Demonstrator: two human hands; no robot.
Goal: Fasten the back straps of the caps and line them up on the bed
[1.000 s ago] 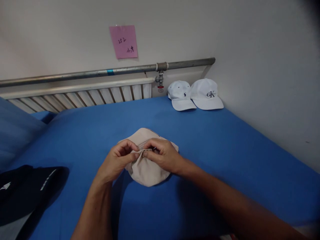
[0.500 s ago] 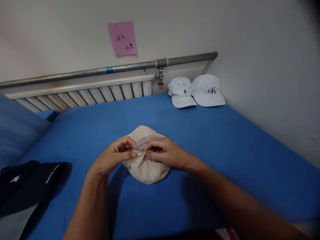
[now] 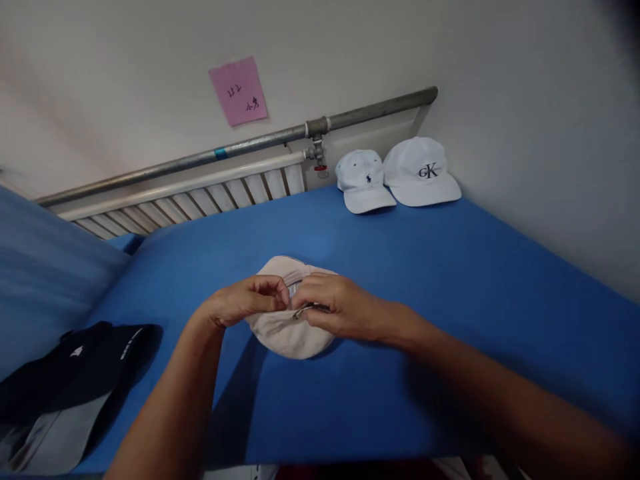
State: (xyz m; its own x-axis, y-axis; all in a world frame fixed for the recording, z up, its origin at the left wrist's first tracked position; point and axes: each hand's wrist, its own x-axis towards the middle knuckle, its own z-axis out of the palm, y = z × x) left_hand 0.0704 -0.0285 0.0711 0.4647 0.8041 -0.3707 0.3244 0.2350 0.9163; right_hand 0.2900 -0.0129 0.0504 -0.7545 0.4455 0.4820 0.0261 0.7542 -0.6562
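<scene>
A beige cap point(image 3: 293, 338) lies on the blue-covered surface point(image 3: 320, 233), its crown toward me and its brim pointing away. My left hand point(image 3: 255, 297) pinches the cap's edge beside the back opening, thumb and fingers together. Just to the right, my right hand point(image 3: 333, 303) is closed on the cap's back strap point(image 3: 313, 309), where a small dark metal-looking buckle shows between thumb and fingers. The fingers partly cover the opening and the inside of the cap.
Two white caps point(image 3: 367, 181) point(image 3: 423, 173) stand side by side at the back by the wall. Dark caps point(image 3: 95, 363), one with a grey brim, lie at the left. Behind the surface run a radiator point(image 3: 200, 200) and a metal pipe point(image 3: 260, 141). A pink note point(image 3: 239, 91) hangs above.
The cap's bunched back edge has flattened out and lies straighter. My right hand has shifted its grip along the strap, and the buckle shows more. The whole view has tilted slightly.
</scene>
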